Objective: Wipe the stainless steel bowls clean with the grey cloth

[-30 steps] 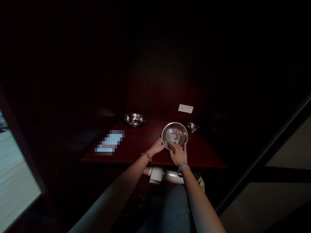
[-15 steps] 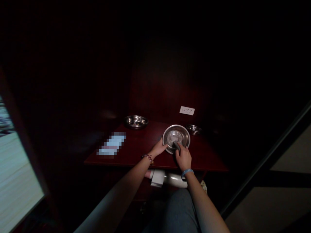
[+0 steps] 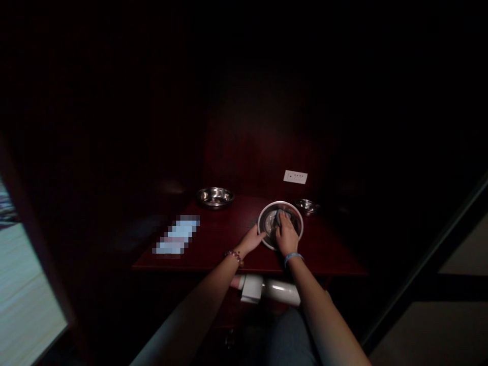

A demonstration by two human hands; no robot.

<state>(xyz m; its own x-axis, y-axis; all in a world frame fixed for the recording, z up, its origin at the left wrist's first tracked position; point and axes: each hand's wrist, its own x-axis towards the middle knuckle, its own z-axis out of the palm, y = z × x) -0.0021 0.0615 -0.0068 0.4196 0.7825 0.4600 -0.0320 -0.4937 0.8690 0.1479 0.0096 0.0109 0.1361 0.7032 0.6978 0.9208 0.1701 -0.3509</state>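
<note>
Our right hand (image 3: 288, 236) is pressing a grey pad (image 3: 278, 217) (exact kind unclear) inside the steel bowl (image 3: 296, 215) – fingers closed over it – so we are apparently working the bowl's floor. Our left hand (image 3: 252, 239) is gripping its left rim, over the red table (image 3: 213, 241). Compared with half a second ago, we are reaching farther from the near wall.
</note>
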